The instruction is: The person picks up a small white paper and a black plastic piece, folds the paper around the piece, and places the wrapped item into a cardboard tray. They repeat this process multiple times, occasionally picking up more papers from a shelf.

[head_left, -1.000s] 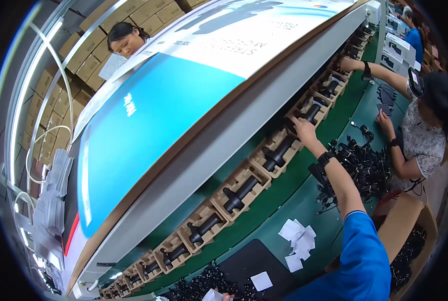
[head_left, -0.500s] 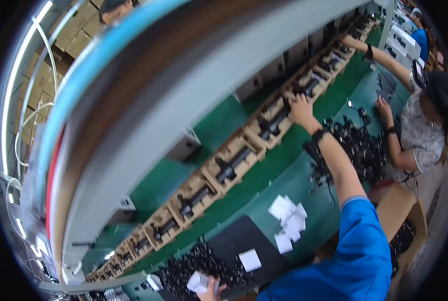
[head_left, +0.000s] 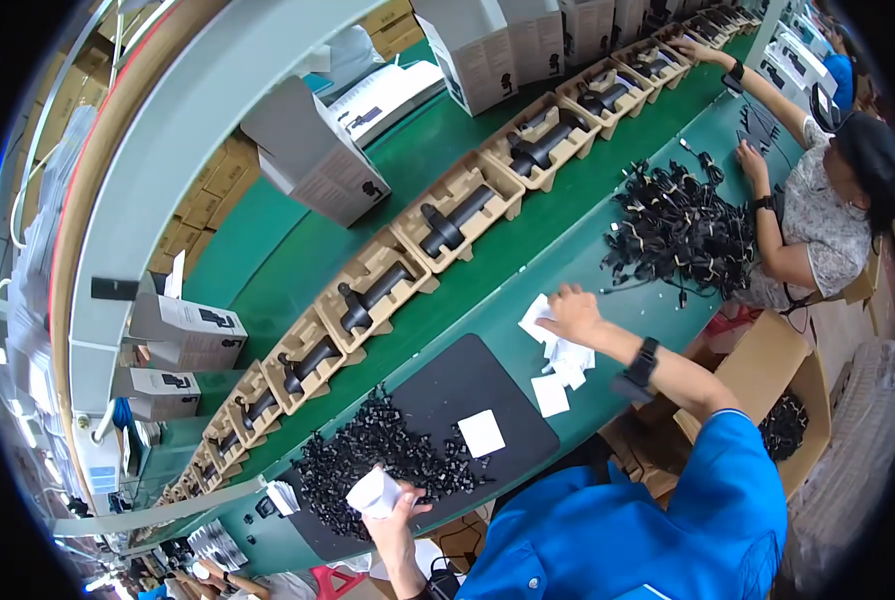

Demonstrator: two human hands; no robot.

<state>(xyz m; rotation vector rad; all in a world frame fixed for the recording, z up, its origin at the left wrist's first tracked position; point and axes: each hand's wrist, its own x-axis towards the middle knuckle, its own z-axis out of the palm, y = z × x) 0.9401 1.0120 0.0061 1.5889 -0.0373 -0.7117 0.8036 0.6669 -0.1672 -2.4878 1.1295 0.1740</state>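
Note:
My left hand (head_left: pixel 403 508) grips a small stack of white folded leaflets (head_left: pixel 374 492) above the left side of a black mat. At the loose pile of white leaflets (head_left: pixel 570 362) on the green table, my right hand (head_left: pixel 573 314) has its bent fingers and thumb closed about the edge of one leaflet (head_left: pixel 535 314). A single white leaflet (head_left: pixel 481 433) lies on the mat (head_left: pixel 467 375). Small black parts (head_left: pixel 387 455) are heaped beside it, near my left hand. Beyond, molded brown trays (head_left: pixel 407 236) stand in a slanting row, holding black handheld devices (head_left: pixel 454 222).
Grey printed boxes (head_left: pixel 317 150) stand behind the tray row, under a curved grey frame (head_left: pixel 117 220). A tangle of black cables (head_left: pixel 677 225) lies at the right, before a co-worker (head_left: pixel 827 200) reaching into a far tray. An open carton (head_left: pixel 752 375) sits by my right elbow.
My right hand has come back from a tray in the row to the leaflet pile. My left hand still holds its leaflets. The view has shifted, showing more boxes behind the trays.

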